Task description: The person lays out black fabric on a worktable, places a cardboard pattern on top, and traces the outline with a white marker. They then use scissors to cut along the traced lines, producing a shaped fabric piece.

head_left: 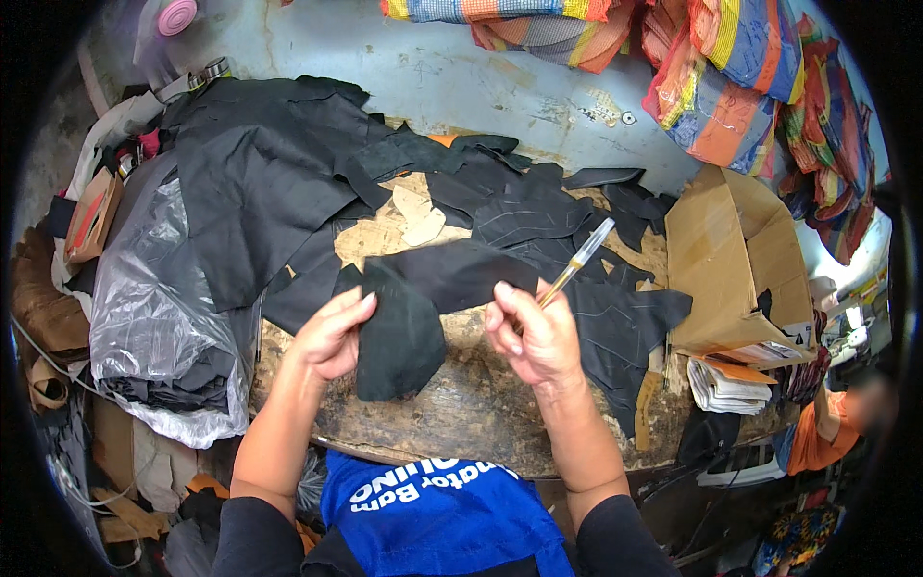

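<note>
Both hands hold up a black piece that looks like leather (402, 337) over the table's front part. My left hand (332, 337) pinches its left side between thumb and fingers, and a wide rounded flap hangs down beside that hand. The strip runs right to my right hand (538, 338), whose thumb and fingertips close on its far end. That same hand also grips a clear pen (580, 258) with a yellowish core, tilted up to the right. Behind lie more black pieces (529, 213), several marked with pale lines, and a small tan cut-out shape (418, 216).
A worn wooden table (461, 404) carries a large black sheet pile (260, 163) at the left. A clear plastic bag (163, 308) of black scraps stands beside it. An open cardboard box (721, 264) is at right, near folded papers (728, 385). A person in orange (832, 428) sits further right.
</note>
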### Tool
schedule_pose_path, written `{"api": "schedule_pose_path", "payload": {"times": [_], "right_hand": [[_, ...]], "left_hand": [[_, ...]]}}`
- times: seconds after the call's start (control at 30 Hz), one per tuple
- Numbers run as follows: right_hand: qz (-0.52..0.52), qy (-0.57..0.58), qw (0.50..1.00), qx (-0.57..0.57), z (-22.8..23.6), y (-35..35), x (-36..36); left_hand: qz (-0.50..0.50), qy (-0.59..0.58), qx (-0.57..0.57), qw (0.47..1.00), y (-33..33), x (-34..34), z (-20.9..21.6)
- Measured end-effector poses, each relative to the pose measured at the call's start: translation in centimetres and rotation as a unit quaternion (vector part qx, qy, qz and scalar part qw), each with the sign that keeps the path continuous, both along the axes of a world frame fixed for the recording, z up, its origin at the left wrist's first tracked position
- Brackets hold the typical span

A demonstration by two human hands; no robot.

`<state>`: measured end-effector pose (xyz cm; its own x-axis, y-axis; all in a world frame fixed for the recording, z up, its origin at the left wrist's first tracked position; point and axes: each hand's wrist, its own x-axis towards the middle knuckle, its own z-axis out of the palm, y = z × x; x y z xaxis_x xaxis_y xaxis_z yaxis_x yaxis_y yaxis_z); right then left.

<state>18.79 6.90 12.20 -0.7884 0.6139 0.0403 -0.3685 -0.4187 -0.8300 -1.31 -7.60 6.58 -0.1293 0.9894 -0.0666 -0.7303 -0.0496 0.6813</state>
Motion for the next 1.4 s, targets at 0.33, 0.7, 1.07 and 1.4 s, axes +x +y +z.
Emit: {"api": "schedule_pose_path", "payload": {"times": [0.33,0.7,1.07,1.4], "right_hand": [[-0.06,-0.078,0.995,0.02,0.9,-1.8,3.2],[-0.194,-0.052,0.976,-0.078,-5.8,-2.7,12.2],[-0.293,-0.506,0.792,0.176,-9.1,-2.1,19.3],[-0.137,-0.279,0.939,0.15,-7.4,-3.8,12.0]], "left_hand": [[-0.082,-0.379,0.035,0.921,1.0,3.6,-5.7],[0.097,0.227,-0.062,0.967,-2.4,1.2,-1.9],[0.282,0.764,-0.363,0.454,-5.8,-3.7,-4.2],[0.571,0.35,-0.059,0.74,-5.7,-3.3,-1.3]]}}
